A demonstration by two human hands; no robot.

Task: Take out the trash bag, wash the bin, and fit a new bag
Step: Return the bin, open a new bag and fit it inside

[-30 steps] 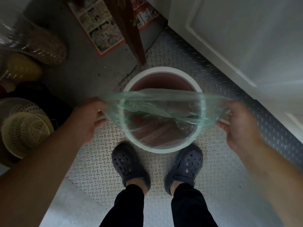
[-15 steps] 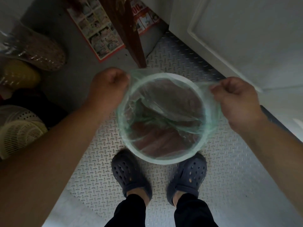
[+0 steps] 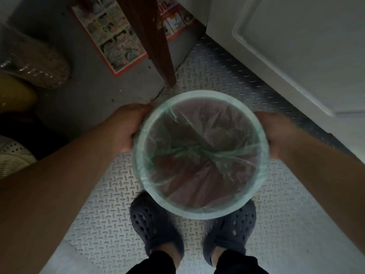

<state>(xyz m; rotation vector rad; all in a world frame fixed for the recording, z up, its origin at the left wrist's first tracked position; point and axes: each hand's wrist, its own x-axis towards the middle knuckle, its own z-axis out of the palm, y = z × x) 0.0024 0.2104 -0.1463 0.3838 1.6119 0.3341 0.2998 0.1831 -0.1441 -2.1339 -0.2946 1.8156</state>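
Observation:
A round bin (image 3: 262,176) with a pale rim and a reddish-brown inside stands on the metal floor just in front of my feet. A thin, see-through green bag (image 3: 199,153) lines it, and the bag's mouth is folded over the rim all the way round. My left hand (image 3: 129,126) presses against the bin's left side just below the rim. On the opposite side my right hand (image 3: 273,133) does the same. Both hands are curled around the bag's folded edge and the bin's wall; their fingertips are hidden behind the bin.
A dark wooden leg (image 3: 156,44) stands just behind the bin, with a printed flyer (image 3: 114,44) on the floor behind it. A white door (image 3: 296,50) fills the upper right. Baskets and sacks (image 3: 33,62) crowd the left side. My dark clogs (image 3: 156,228) touch the bin's near edge.
The bag's mouth, held stretched above the bin a second ago, has been pulled down over the rim. Both hands have dropped from above the rim to the bin's sides.

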